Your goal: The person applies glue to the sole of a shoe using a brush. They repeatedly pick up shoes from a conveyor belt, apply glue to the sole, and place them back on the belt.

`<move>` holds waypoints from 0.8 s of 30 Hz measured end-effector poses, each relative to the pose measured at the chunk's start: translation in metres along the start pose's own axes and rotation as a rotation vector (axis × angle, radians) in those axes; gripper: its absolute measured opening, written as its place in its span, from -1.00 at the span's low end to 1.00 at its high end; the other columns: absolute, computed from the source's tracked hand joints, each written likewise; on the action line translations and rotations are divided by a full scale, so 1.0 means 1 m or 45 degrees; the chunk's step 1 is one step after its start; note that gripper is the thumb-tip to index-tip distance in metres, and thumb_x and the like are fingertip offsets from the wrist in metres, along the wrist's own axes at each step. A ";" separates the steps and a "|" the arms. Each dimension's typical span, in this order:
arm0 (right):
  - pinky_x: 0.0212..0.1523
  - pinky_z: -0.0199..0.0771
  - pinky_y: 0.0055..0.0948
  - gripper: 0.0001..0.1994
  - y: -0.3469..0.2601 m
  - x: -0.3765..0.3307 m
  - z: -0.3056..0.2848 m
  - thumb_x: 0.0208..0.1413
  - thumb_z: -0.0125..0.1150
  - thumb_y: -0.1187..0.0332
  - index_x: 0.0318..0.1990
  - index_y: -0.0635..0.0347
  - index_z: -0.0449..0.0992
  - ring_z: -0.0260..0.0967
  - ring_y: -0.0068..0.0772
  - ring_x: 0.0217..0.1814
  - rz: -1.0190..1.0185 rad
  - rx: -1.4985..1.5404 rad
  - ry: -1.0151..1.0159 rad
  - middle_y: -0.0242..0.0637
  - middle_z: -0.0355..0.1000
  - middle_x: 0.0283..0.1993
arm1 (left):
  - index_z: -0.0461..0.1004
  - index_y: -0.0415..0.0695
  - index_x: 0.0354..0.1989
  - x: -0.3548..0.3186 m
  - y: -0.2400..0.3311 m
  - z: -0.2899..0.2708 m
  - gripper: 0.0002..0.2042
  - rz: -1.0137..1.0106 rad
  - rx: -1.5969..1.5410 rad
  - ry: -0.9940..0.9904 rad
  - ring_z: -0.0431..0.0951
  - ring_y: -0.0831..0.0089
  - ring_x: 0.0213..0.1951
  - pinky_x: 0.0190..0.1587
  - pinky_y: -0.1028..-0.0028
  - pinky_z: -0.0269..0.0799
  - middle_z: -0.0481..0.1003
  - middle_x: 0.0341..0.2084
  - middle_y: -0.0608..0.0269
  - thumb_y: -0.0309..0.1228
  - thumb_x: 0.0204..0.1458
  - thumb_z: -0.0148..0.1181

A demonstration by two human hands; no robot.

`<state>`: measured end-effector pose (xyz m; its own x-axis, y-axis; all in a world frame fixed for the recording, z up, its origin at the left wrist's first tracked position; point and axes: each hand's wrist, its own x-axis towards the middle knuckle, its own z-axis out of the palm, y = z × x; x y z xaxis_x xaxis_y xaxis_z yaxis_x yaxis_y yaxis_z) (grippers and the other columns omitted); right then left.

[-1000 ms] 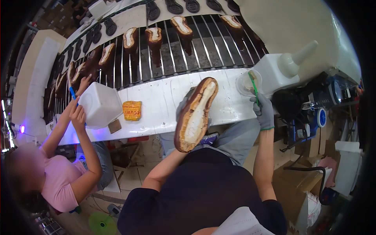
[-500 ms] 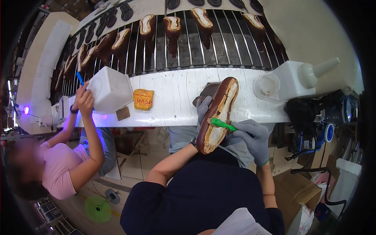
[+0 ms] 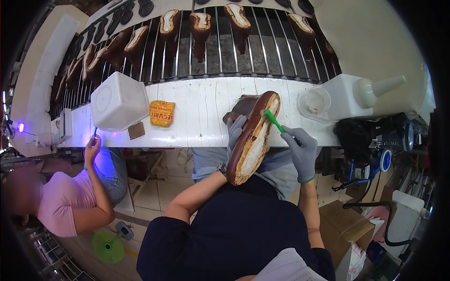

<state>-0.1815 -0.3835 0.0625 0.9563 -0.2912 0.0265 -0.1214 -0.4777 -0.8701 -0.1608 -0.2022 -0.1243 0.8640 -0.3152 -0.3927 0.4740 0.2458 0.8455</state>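
My left hand [image 3: 236, 132], in a grey glove, grips a brown shoe [image 3: 253, 140] turned sole-up, its pale bottom facing me, over the near edge of the white bench [image 3: 201, 112]. My right hand [image 3: 302, 151], also gloved, holds a green-handled brush [image 3: 274, 122] whose tip touches the toe end of the sole. A round white cup [image 3: 315, 101] stands on the bench just right of the shoe.
A white jug with a spout [image 3: 361, 93] sits at the right and a white tub [image 3: 119, 100] and an orange pack [image 3: 162, 113] at the left. Behind the bench a barred conveyor [image 3: 220, 42] carries several shoes. A person in pink [image 3: 70, 206] sits at my left, one hand raised.
My right hand went from the cup to the shoe and has now slid the brush up the sole to the toe end. The person at my left lowered the raised hand below the bench edge.
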 end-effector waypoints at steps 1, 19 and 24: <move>-0.45 0.25 -0.57 -0.79 0.005 0.004 0.001 0.07 0.34 0.47 -0.12 0.29 0.66 0.26 -0.65 -0.50 0.009 -0.003 0.038 -0.32 0.51 -0.42 | 0.42 -0.13 0.08 -0.001 0.000 0.000 -0.50 0.003 0.004 -0.003 0.30 0.17 0.20 0.30 0.17 0.11 0.39 0.07 0.13 -0.34 -0.08 0.39; -0.47 0.20 -0.58 -0.79 0.014 -0.002 -0.010 0.06 0.35 0.46 -0.13 0.24 0.68 0.19 -0.70 -0.50 0.010 0.077 -0.168 -0.36 0.54 -0.43 | 0.34 -0.15 0.16 -0.004 0.009 0.001 -0.43 0.067 0.032 -0.040 0.31 0.15 0.21 0.31 0.15 0.11 0.35 0.11 0.09 -0.28 -0.04 0.36; -0.51 0.13 -0.58 -0.78 0.048 0.046 0.002 0.10 0.34 0.39 -0.12 0.25 0.67 0.09 -0.75 -0.53 0.026 -0.019 0.201 -0.45 0.48 -0.49 | 0.31 -0.15 0.18 -0.001 0.013 0.003 -0.41 0.103 0.040 -0.057 0.31 0.15 0.22 0.31 0.15 0.11 0.35 0.13 0.08 -0.26 -0.04 0.35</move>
<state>-0.1431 -0.4176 0.0210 0.9002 -0.4268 0.0868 -0.1453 -0.4821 -0.8640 -0.1561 -0.2013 -0.1118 0.8904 -0.3361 -0.3069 0.3969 0.2433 0.8850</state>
